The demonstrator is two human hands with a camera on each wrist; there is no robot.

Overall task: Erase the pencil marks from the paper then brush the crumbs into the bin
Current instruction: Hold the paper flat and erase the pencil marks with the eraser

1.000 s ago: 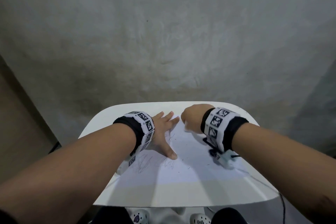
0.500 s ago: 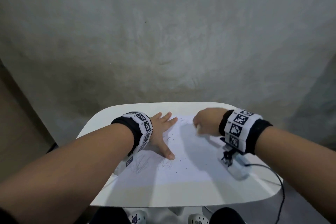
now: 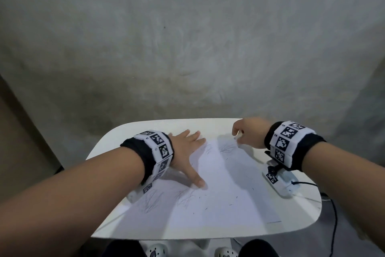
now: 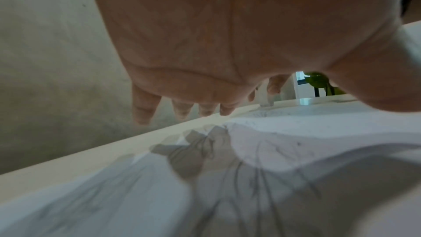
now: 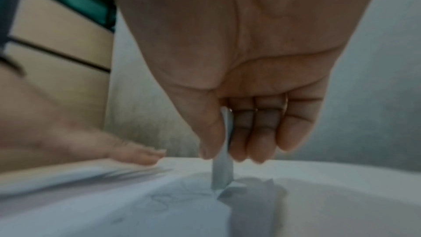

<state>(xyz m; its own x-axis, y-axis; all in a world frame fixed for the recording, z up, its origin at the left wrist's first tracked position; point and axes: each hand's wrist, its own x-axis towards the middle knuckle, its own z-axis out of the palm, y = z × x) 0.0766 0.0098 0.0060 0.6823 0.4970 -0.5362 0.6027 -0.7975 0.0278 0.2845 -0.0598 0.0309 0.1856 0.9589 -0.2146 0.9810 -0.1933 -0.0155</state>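
Thumb and fingers [image 5: 262,132] of right hand [image 3: 249,132] pinching a pale eraser [image 5: 224,168] upright on far right corner of paper [image 3: 218,183]; left hand [image 3: 185,152] spread flat, pressing paper onto white table [image 3: 291,221]; pencil marks [image 3: 185,196] illegible scribbles, crumbs [image 3: 237,196] scattered; checkered wristbands [image 3: 289,142], no readable text

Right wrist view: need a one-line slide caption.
Right hand pinches a thin white eraser upright at the paper corner while the left hand lies flat on the sheet.

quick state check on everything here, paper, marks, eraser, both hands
paper: flat on the white table, far right corner crumpled
pencil marks: several scribbles unerased
eraser: upright, tip at the paper's far right corner
left hand: flat, pressing the paper
right hand: pinching the eraser
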